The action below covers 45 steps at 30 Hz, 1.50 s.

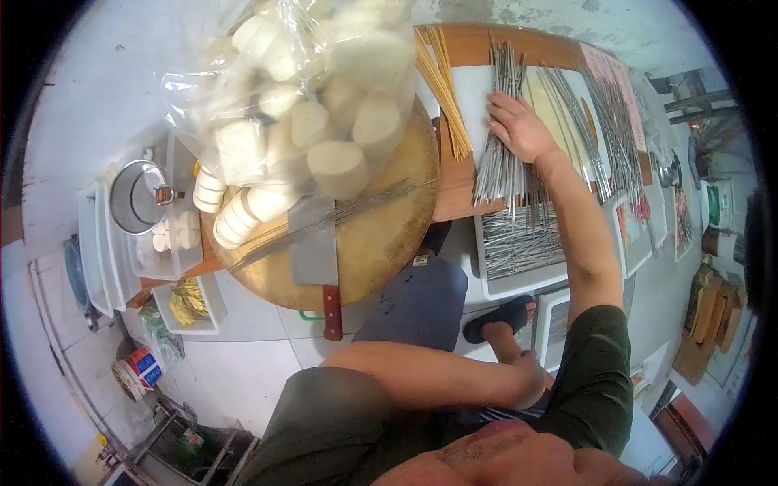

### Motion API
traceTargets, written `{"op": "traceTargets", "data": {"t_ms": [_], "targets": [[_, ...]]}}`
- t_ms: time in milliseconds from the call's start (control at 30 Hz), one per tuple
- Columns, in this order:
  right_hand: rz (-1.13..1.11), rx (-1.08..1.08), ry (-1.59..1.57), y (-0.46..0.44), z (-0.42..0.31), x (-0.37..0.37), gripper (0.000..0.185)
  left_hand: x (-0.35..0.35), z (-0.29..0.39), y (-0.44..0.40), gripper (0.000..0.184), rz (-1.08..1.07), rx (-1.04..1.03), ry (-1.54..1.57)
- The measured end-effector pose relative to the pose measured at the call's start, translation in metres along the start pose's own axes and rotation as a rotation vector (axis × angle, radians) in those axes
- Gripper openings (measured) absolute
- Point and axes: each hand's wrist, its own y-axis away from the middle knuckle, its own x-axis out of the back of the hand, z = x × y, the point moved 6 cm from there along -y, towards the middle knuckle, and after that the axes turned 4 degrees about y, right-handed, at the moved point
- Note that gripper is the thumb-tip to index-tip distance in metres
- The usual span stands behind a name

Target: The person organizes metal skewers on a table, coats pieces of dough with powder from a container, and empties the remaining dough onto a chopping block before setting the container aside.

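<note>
My right hand (523,125) lies across a bundle of thin metal skewers (509,174) on a white board, its fingers curled over the bundle's left side. My left forearm crosses my lap, and my left hand (532,382) is bent down beside my knee with its fingers hidden. More metal skewers (523,247) fill a white tray below the bundle. To the right are further metal skewers (612,121), and to the left is a bunch of bamboo sticks (447,93).
A round wooden chopping board (397,235) holds a cleaver (314,251), sliced white cylindrical pieces (235,219) and a few thin skewers. A clear bag of white chunks (312,105) sits above it. At left are plastic containers (182,231), a metal strainer (136,198) and a tub of yellow food (188,301).
</note>
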Motion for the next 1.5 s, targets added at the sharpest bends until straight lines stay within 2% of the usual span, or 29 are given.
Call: {"op": "traceTargets", "data": {"t_ms": [167, 267, 367, 467, 533, 567, 600, 667, 733, 900, 967, 1000, 1033, 1067, 1100, 1133, 1200, 1267, 1333, 1400, 1433, 1467, 1500], "targets": [[0.063, -0.016, -0.048, 0.010, 0.021, 0.007, 0.028, 0.018, 0.011, 0.011, 0.027, -0.075, 0.106, -0.224], [0.041, -0.049, -0.039, 0.014, 0.026, 0.008, 0.030, 0.016, 0.018, 0.011, 0.024, -0.030, 0.033, -0.391], [-0.031, -0.080, -0.037, 0.018, 0.028, 0.011, 0.024, 0.023, 0.021, 0.013, 0.024, 0.087, 0.064, -0.453], [-0.050, -0.154, 0.061, 0.016, 0.027, 0.013, 0.027, 0.041, 0.022, 0.019, 0.029, 0.240, 0.151, -0.461], [-0.003, -0.062, 0.032, 0.017, 0.008, 0.018, 0.029, 0.049, 0.023, 0.021, 0.024, 0.150, 0.207, -0.377], [0.019, -0.011, 0.015, 0.018, -0.006, 0.022, 0.030, 0.067, 0.027, 0.026, 0.022, 0.017, 0.243, -0.288], [-0.076, 0.046, 0.007, 0.023, -0.021, 0.020, 0.032, 0.071, 0.030, 0.030, 0.025, -0.118, 0.277, -0.194], [-0.061, 0.120, -0.085, 0.040, -0.045, 0.019, 0.034, 0.031, 0.016, 0.002, 0.027, -0.198, 0.281, -0.263], [-0.075, 0.159, -0.131, 0.056, -0.056, 0.019, 0.036, 0.020, 0.018, -0.007, 0.028, -0.241, 0.273, -0.242], [-0.125, 0.166, -0.122, 0.075, -0.058, 0.026, 0.039, 0.057, 0.027, 0.018, 0.028, -0.288, 0.300, -0.174], [-0.137, 0.163, -0.106, 0.076, -0.056, 0.029, 0.038, 0.062, 0.028, 0.027, 0.005, 0.071, 0.193, -0.311], [-0.138, 0.163, -0.094, 0.078, -0.056, 0.031, 0.036, 0.059, 0.028, 0.031, 0.018, 0.253, 0.134, -0.372], [-0.136, 0.162, -0.077, 0.079, -0.054, 0.032, 0.035, 0.037, 0.015, 0.020, 0.005, 0.166, 0.066, -0.210], [-0.124, 0.172, -0.042, 0.079, -0.051, 0.034, 0.033, 0.018, -0.003, 0.000, 0.010, 0.077, -0.002, -0.054], [-0.115, 0.181, -0.011, 0.080, -0.048, 0.034, 0.031, 0.019, -0.003, -0.004, 0.023, -0.012, -0.069, 0.107], [-0.105, 0.189, 0.022, 0.081, -0.045, 0.035, 0.030, 0.019, -0.004, -0.003, 0.022, -0.016, 0.031, 0.035], [-0.087, 0.162, 0.070, 0.083, -0.040, 0.038, 0.027, 0.047, 0.015, 0.009, 0.019, -0.095, 0.256, -0.179], [-0.107, 0.094, 0.100, 0.083, -0.035, 0.032, 0.027, 0.029, 0.025, -0.018, 0.018, -0.361, 0.500, -0.538], [-0.160, -0.023, 0.128, 0.083, -0.025, 0.023, 0.029, 0.024, 0.023, -0.024, 0.018, -0.304, 0.429, -0.543], [0.024, -0.277, 0.025, 0.072, -0.016, 0.043, 0.033, 0.045, 0.010, 0.015, 0.018, 0.124, 0.030, -0.097], [0.124, -0.398, -0.028, 0.067, -0.008, 0.052, 0.035, 0.054, 0.011, 0.022, 0.019, 0.099, 0.077, -0.100], [0.205, -0.450, 0.086, 0.070, 0.020, 0.042, 0.054, 0.067, 0.019, 0.025, 0.019, 0.076, 0.127, -0.099], [0.208, -0.555, 0.190, 0.074, 0.040, 0.039, 0.062, 0.071, 0.021, 0.029, 0.016, 0.094, 0.149, -0.148]]}}
